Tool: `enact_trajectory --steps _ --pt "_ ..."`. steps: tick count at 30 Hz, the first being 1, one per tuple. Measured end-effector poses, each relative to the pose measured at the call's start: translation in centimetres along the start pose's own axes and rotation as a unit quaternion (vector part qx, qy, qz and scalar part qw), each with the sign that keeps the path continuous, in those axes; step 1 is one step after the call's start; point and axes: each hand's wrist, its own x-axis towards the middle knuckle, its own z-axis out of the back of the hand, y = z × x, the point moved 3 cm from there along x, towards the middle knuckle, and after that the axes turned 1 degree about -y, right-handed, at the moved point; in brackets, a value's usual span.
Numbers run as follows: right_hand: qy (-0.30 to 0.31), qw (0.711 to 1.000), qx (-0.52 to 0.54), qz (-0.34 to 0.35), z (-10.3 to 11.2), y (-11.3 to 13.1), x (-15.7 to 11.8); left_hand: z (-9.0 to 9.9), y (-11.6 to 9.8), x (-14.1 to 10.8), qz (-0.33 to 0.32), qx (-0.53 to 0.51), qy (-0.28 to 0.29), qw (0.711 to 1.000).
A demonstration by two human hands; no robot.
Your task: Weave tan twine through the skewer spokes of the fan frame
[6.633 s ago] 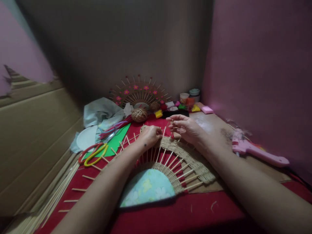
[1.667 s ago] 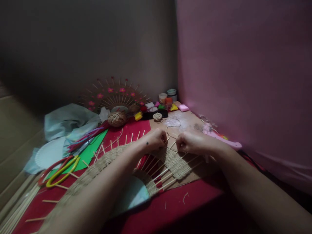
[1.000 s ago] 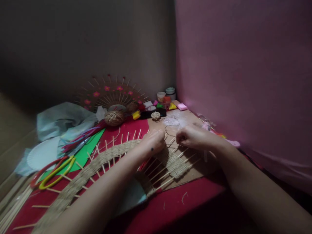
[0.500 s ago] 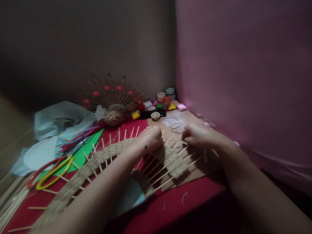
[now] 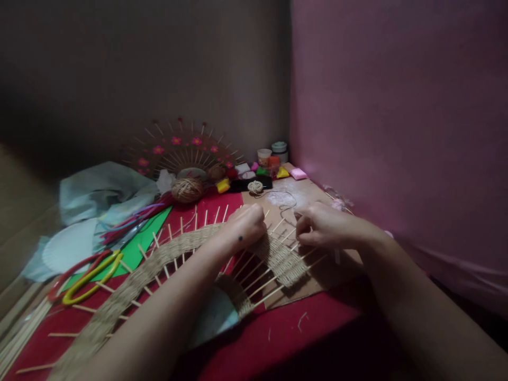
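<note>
A half-round woven fan (image 5: 177,244) of tan twine on thin wooden sticks (image 5: 254,288) lies before me. My left hand (image 5: 249,223) is closed over the top of its woven band, and its fingertips are partly hidden. To the right, just above the stick ends, my right hand (image 5: 323,225) is closed in a pinch on the twine (image 5: 288,197). The strand loops back across the cardboard toward a small ball of twine (image 5: 255,187). A pale round center (image 5: 216,312) of the fan shows under my left forearm.
Red-and-yellow-handled scissors (image 5: 93,275) lie at left on green paper (image 5: 148,243). Behind are a larger twine ball (image 5: 186,189), a flowered fan (image 5: 177,145), colored packets (image 5: 282,172) and a cup (image 5: 264,157). Cardboard (image 5: 333,275) lies under the fan's right end; a pink wall (image 5: 397,132) stands at right.
My right hand has dipped slightly toward the sticks, and the loop of twine has changed shape. My left hand keeps its place on the fan. The view has shifted a little.
</note>
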Motion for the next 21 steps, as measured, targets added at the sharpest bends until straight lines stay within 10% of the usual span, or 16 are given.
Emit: enact_trajectory --steps 14,21 --pt "-0.060 0.994 0.044 0.083 0.3 1.4 0.0 0.2 0.0 -0.8 -0.007 -0.092 -0.009 0.996" --pt "-0.099 0.993 0.026 0.067 0.3 0.9 -0.5 0.7 -2.5 -2.7 -0.186 -0.256 0.085 0.945"
